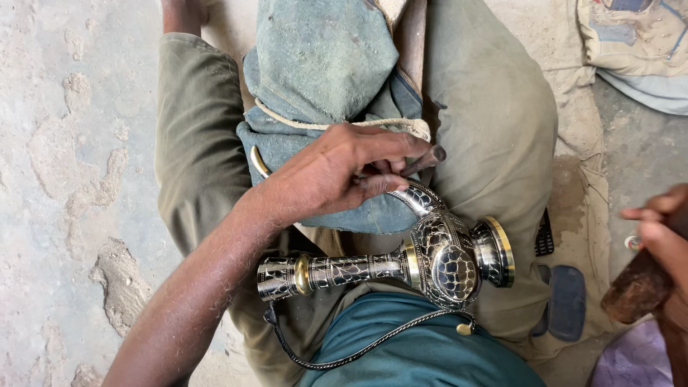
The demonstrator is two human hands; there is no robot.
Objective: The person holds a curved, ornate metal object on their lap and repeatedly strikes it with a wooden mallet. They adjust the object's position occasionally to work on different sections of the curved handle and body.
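An engraved black-and-silver metal ewer (448,261) with brass bands lies on its side across my lap, its long neck (337,271) pointing left. My left hand (337,172) pinches a short dark metal punch (428,158) against the ewer's curved spout (419,197), which rests on a folded blue denim pad (322,64). At the right edge of the view, blurred, my right hand (663,229) grips a brown wooden mallet (636,290), held away from the ewer.
A black braided cord (344,356) with a brass bead loops below the ewer. A dark flat device (545,233) and a blue sandal (566,301) lie on the cloth to the right. Printed fabric (638,36) sits top right; rough concrete floor (64,179) lies left.
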